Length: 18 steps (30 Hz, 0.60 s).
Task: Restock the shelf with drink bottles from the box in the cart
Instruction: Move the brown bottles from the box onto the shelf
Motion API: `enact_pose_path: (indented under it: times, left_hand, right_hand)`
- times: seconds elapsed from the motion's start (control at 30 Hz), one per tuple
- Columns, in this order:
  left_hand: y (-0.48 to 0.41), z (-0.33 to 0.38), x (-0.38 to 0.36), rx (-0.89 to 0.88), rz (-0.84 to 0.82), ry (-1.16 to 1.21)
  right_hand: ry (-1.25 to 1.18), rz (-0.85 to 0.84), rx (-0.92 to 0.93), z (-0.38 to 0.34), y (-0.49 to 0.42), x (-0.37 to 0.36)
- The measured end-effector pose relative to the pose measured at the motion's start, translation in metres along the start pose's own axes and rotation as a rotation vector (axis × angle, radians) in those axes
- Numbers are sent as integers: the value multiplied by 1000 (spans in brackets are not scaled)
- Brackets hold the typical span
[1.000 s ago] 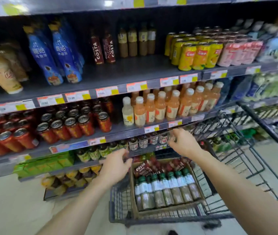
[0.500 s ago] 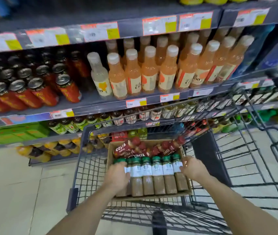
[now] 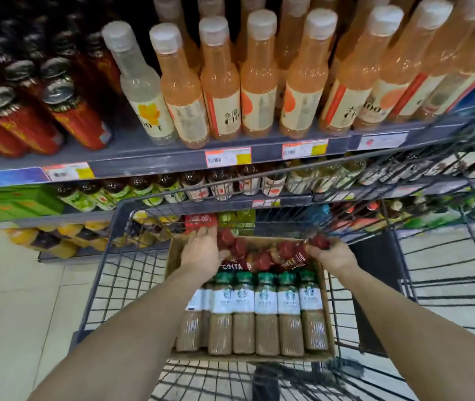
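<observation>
A cardboard box (image 3: 248,357) sits in the wire cart (image 3: 106,273). A row of green-capped coffee bottles (image 3: 265,305) lies in its near half. Red-capped Costa bottles (image 3: 262,260) lie heaped at its far end. My left hand (image 3: 201,251) reaches into the far left corner, fingers curled over a Costa bottle whose label shows under the palm. On the far right, my right hand (image 3: 333,257) is wrapped around the neck end of another Costa bottle (image 3: 295,257). Both bottles still rest in the box.
The cart stands close against the shelving. The shelf (image 3: 172,162) above it holds orange juice bottles (image 3: 256,82), one clear bottle (image 3: 143,91) and red cans (image 3: 77,123). Lower shelves carry small bottles (image 3: 195,186). Pale floor (image 3: 13,314) lies to the left.
The view has dropped and closed in on the cart. Both hands moved from the green-capped row to the far end of the box and closed on Costa bottles.
</observation>
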<state>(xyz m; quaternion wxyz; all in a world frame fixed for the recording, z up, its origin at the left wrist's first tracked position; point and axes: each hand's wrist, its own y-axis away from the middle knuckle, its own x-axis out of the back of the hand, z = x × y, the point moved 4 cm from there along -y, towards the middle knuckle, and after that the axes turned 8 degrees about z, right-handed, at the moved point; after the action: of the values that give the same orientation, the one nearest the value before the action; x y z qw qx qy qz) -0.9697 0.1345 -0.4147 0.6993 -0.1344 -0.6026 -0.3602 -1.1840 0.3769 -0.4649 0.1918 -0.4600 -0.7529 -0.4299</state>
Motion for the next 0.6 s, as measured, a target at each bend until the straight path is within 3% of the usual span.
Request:
enact_pose_path:
  times: [0.17, 0.3, 0.6]
  left_hand:
    - [-20, 8, -9, -25, -27, 17]
    - [-9, -6, 0, -24, 66, 111]
    - [52, -21, 98, 17, 295, 347]
  right_hand:
    - [-89, 24, -3, 10, -4, -2]
    - [-140, 53, 54, 10, 9, 3]
    - [-86, 185, 293, -42, 79, 63]
